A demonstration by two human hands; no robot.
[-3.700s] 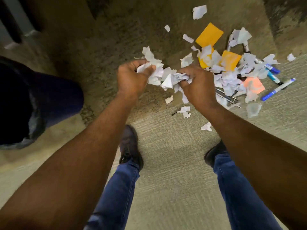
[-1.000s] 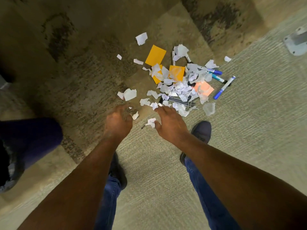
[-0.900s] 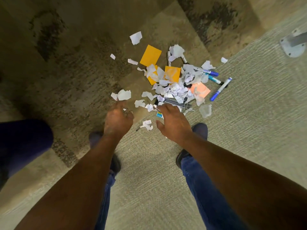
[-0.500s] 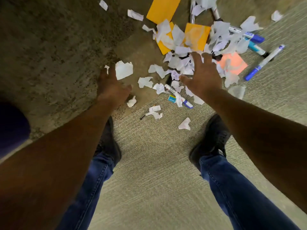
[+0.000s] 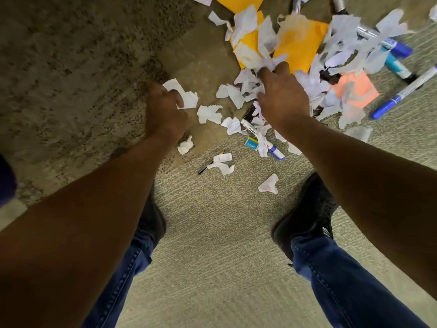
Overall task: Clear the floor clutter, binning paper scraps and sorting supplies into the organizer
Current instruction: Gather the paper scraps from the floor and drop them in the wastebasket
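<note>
Two hands work the floor point(image 5: 212, 233) litter: left hand point(image 5: 165, 112) pinches one white scrap point(image 5: 186, 95), right hand point(image 5: 281, 98) claws into the paper scraps point(image 5: 248, 88), best raked clear of the markers point(image 5: 262, 136)

The right hand point(image 5: 282, 100) covers its own fingers and the scraps point(image 5: 248, 86) beneath. The top edge cuts off a yellow sheet point(image 5: 240, 2) and a silver marker point(image 5: 339, 4). Print on the marker point(image 5: 261, 136) is unreadable.
</note>
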